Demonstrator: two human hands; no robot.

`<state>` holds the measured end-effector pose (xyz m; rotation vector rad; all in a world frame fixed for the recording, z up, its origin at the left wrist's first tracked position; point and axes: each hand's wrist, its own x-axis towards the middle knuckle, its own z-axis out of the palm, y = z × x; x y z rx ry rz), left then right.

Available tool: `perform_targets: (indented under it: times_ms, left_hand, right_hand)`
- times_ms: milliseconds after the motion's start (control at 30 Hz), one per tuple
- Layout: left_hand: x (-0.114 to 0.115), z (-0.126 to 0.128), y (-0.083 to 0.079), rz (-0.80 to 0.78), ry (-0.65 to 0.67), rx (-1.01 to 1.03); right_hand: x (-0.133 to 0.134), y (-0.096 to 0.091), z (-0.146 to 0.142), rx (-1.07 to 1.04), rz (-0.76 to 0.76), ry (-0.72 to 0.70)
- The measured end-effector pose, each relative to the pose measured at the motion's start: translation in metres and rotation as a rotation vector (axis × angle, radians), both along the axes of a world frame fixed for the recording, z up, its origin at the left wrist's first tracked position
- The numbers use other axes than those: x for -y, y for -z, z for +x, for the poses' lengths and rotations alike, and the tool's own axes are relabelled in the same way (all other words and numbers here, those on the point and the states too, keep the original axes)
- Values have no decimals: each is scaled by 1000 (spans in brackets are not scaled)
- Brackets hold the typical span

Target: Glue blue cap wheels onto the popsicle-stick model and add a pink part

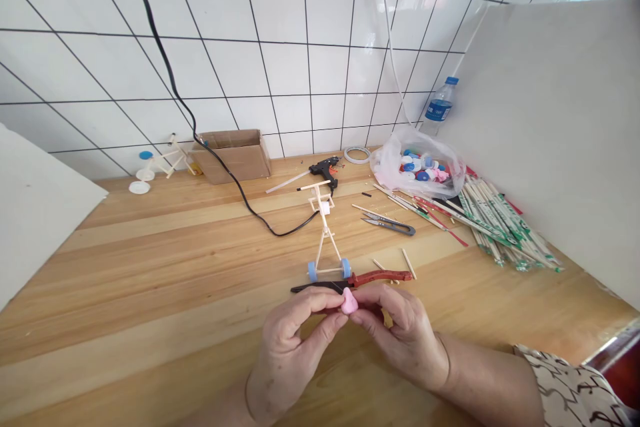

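Note:
A small pink cap (349, 301) is pinched between the fingertips of my left hand (290, 353) and my right hand (403, 337), low over the wooden table (150, 293). Just beyond my fingers lie red-handled pliers (370, 279). Behind them stands a small stick model (325, 233) with two blue cap wheels. A black glue gun (324, 167) lies further back, its black cord running up the tiled wall.
Small snips (390, 223) lie right of the model. A clear bag of bottle caps (425, 163), a water bottle (440, 105), a tape roll (357, 155) and several wrapped chopsticks (500, 223) sit at the right. A cardboard box (235, 155) and another stick model (163, 163) are back left.

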<state>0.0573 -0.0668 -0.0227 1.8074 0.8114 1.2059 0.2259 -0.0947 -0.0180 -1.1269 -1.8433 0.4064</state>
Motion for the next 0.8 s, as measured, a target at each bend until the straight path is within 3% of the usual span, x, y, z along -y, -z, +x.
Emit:
perform_targets:
  times_ms: [467, 800]
  left_hand:
    - [2, 0, -2, 69, 34, 25]
    - [1, 0, -6, -134, 54, 22]
  right_hand:
    - [7, 2, 1, 160, 140, -72]
    - [3, 3, 3, 184, 99, -51]
